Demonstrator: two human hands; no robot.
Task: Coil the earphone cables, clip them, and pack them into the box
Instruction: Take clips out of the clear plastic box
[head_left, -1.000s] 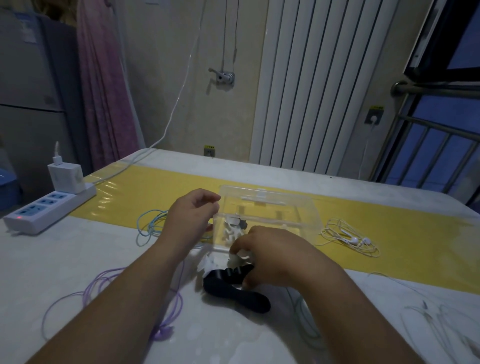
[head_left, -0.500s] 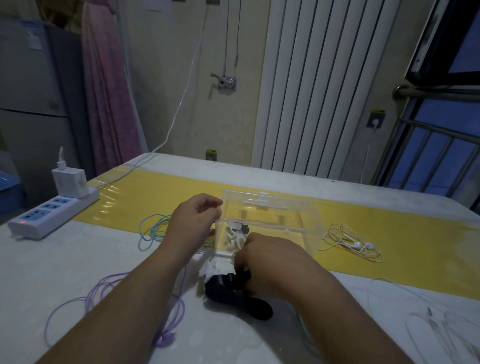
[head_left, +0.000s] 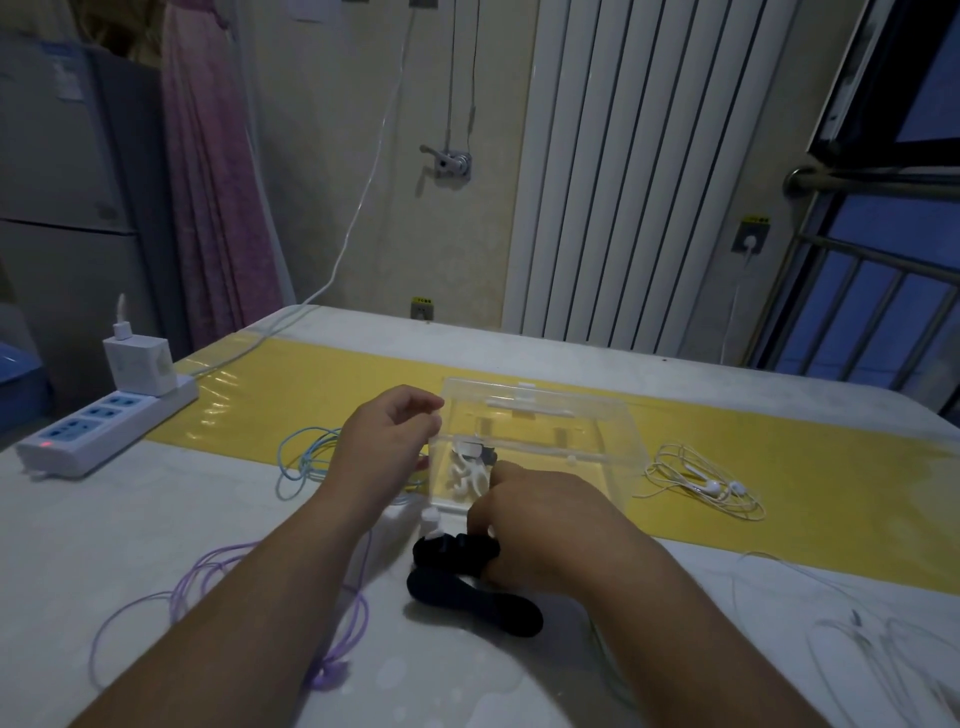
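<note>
Nearest, loose on the glossy white tabletop: thin purple cable, slack and springy, uncoiled. Just beyond, a soft matte black bundle, gripped from above by the right hand, fingers curled down over it with the tips hidden. Probably a coiled cable awaiting its clip.

Keep those loops squeezed flat and even. Fetch a clip before loosening the grip, or expect the coil to spring apart.

Behind, a clear, hard, straight-walled plastic box, touching the yellow runner, with small white clips heaped in its near-left corner. Beside that corner, the left hand, fingers curled, thumb close to forefinger. Cannot tell whether pinching the wall or merely alongside; steady the box there.

Further out: blue cable left, tangled white earphones right.
</note>
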